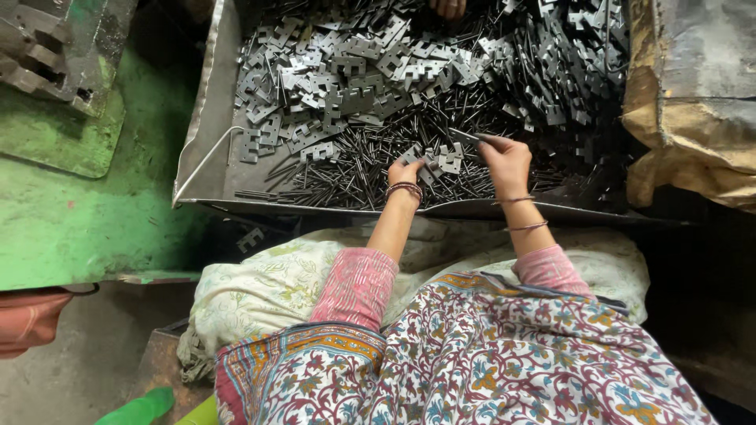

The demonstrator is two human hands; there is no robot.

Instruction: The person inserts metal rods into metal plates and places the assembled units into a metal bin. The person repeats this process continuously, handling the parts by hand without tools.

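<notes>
Head view: left hand (405, 171) and right hand (505, 160) each pinching stamped metal pieces (438, 160) (over tray (206, 126)).

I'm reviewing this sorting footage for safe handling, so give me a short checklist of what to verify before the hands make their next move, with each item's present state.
1. Left hand has a firm hold on the flat metal piece: cannot tell, fingers hide the contact.
2. Right hand pinches a thin rod: ok, the rod sticks out leftward from its fingertips.
3. Both hands are over the metal tray: ok.
4. Supply of notched plates and loose rods within the tray: ok, plenty.
5. Another person's hand at the far edge is apart from both hands: ok.
6. Hand protection: not ok, bare hands among sharp-looking metal.
</notes>
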